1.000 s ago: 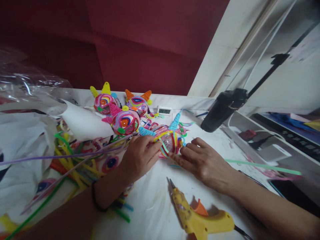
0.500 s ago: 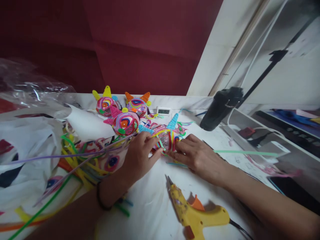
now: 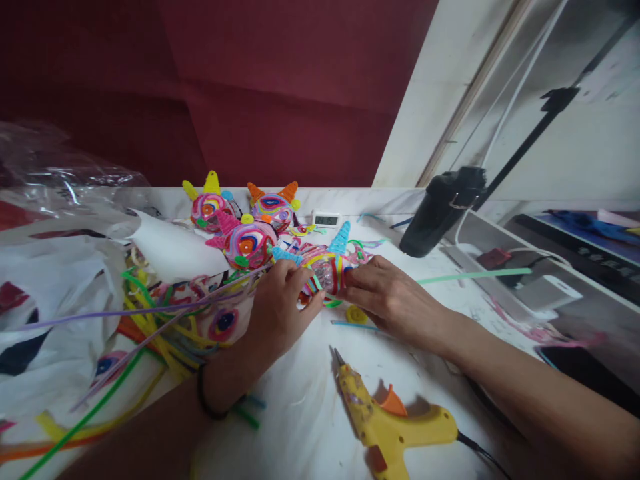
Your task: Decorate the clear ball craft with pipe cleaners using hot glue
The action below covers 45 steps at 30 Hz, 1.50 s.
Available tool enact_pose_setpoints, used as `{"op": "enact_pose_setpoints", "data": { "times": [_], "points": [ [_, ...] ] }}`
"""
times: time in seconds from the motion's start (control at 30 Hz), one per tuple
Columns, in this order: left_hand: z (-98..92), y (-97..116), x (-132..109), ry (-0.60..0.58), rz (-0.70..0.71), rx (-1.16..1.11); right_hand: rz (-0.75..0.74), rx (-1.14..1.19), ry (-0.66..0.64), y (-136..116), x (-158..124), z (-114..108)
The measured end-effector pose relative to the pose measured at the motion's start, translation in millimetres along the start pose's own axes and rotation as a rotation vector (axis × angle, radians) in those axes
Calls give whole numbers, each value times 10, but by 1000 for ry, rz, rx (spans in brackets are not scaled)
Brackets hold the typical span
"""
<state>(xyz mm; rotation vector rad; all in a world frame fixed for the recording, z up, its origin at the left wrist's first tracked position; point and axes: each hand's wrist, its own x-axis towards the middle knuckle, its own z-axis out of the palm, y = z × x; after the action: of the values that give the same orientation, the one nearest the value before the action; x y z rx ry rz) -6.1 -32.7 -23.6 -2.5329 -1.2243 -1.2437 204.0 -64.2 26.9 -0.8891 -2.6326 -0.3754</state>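
Observation:
A colourful pipe-cleaner animal head (image 3: 327, 272) with light blue horns lies in front of me, between both hands. My left hand (image 3: 280, 303) is closed round its left side, thumb pressed near the lower edge. Against its right side, the pinched fingers of my right hand (image 3: 387, 297) hold a pale green pipe cleaner (image 3: 475, 275), whose long free end sticks out to the right past my wrist. My fingertips hide where the strip meets the head. A yellow coiled disc (image 3: 356, 315) sits just below my right fingers.
A yellow hot glue gun (image 3: 383, 420) lies close in front, nozzle pointing away. Three similar heads, one with pink horns (image 3: 250, 241), stand behind. Loose pipe cleaners (image 3: 165, 333) and plastic bags (image 3: 50, 300) crowd the left. A black cylinder (image 3: 440, 213) and a tray (image 3: 500, 273) are right.
The free end of the pale green pipe cleaner has swung upward and drawn slightly left. My right hand has shifted a little up, uncovering the yellow disc. My left hand keeps its grip.

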Motion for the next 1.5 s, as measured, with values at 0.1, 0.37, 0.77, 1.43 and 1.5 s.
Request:
{"op": "enact_pose_setpoints", "data": {
  "times": [0.1,0.37,0.77,1.43,1.5],
  "points": [
    [3,-1,-2,7,5,3,36,13,-46,13,21,-34],
    [-1,15,11,-2,-13,7,53,3,-215,21,151,-143],
    [-16,58,0,-12,-46,63,-4,-14,-232,58,225,-123],
    [-16,74,8,-2,-43,103,5,-41,-135,28,300,-159],
    [-17,75,9,1,-45,112,7,-45,-148,25,314,-169]
  ]
}}
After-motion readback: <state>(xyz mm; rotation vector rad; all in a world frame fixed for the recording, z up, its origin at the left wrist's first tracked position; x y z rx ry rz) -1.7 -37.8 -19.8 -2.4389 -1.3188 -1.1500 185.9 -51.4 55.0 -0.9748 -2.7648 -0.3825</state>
